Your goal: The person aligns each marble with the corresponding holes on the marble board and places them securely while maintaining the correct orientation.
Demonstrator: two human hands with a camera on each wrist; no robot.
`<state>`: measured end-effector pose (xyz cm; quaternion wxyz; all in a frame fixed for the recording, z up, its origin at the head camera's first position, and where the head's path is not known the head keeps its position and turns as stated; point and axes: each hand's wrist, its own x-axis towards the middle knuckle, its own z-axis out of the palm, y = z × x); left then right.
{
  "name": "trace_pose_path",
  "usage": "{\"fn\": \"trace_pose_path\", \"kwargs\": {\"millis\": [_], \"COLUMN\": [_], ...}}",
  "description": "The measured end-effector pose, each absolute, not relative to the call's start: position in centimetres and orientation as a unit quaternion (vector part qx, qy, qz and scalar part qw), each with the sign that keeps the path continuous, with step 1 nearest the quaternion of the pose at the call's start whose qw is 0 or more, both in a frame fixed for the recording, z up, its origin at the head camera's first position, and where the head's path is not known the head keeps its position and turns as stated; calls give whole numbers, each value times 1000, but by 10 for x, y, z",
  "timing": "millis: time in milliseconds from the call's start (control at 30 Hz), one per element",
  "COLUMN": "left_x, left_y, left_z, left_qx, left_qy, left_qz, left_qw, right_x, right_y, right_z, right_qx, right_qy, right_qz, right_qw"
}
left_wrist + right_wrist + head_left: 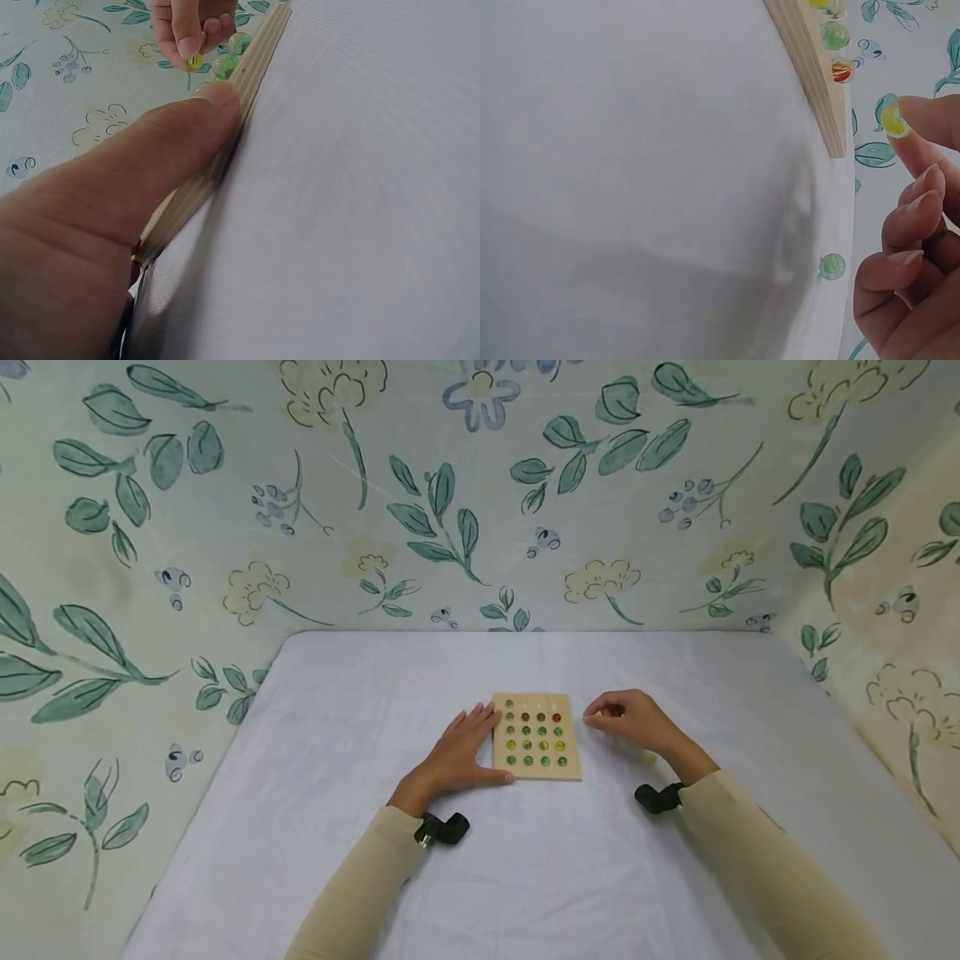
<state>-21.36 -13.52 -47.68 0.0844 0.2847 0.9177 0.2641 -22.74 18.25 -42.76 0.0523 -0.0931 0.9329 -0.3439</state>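
Note:
A square wooden board lies flat on the table, with rows of glass marbles in green, yellow and reddish brown. In its farthest row a single marble sits at the left end. My left hand rests against the board's left side, fingers straight, its thumb on the near edge; the left wrist view shows that thumb up close. Just right of the board, my right hand pinches a yellow marble between thumb and index finger, the other fingers curled in.
One loose green marble lies on the white-covered table, right of the board and below my right wrist in the head view. Floral cloth hangs behind the table and at both sides.

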Motion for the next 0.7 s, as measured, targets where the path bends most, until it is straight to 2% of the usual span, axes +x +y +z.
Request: {"fn": "trace_pose_path", "kwargs": {"millis": [700], "left_x": [-213], "left_y": [-135], "left_z": [-477], "left_qx": [288], "left_qy": [917], "left_qz": [263], "left_qw": [83], "right_x": [-247], "right_y": [152], "right_z": [-423], "right_qx": [-74], "right_qy": [924], "right_qz": [-368], "right_qw": [64]}}
